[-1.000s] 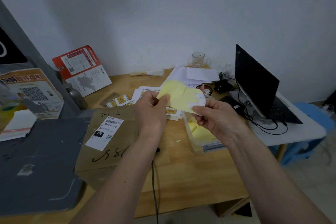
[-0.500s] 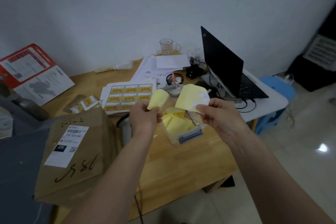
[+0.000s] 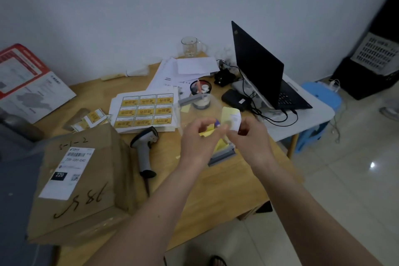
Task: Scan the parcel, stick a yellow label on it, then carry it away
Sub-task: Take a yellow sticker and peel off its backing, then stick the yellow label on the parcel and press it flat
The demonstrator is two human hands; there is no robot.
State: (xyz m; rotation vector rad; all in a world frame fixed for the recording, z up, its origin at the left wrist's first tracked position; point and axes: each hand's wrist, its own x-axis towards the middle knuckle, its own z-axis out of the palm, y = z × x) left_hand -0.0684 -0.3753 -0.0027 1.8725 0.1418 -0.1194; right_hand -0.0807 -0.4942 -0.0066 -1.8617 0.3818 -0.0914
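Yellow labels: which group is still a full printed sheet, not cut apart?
The white sheet with nine yellow labels, flat behind the barcode scanner. The loose yellow labels left of it are cut apart.

Wooden counter (image 3: 216,192) is carrying the cardboard parcel (image 3: 86,179) at left, barcode scanner (image 3: 145,147) lying just beside it, sheet of yellow labels (image 3: 146,110) behind, loose papers (image 3: 185,71) and glass mug (image 3: 191,46) sitting near the wall.

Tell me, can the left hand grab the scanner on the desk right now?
Probably not yet. The left hand is pinching the yellow label together with the right hand. The scanner lies uncovered just beside it, so once freed, it likely could.
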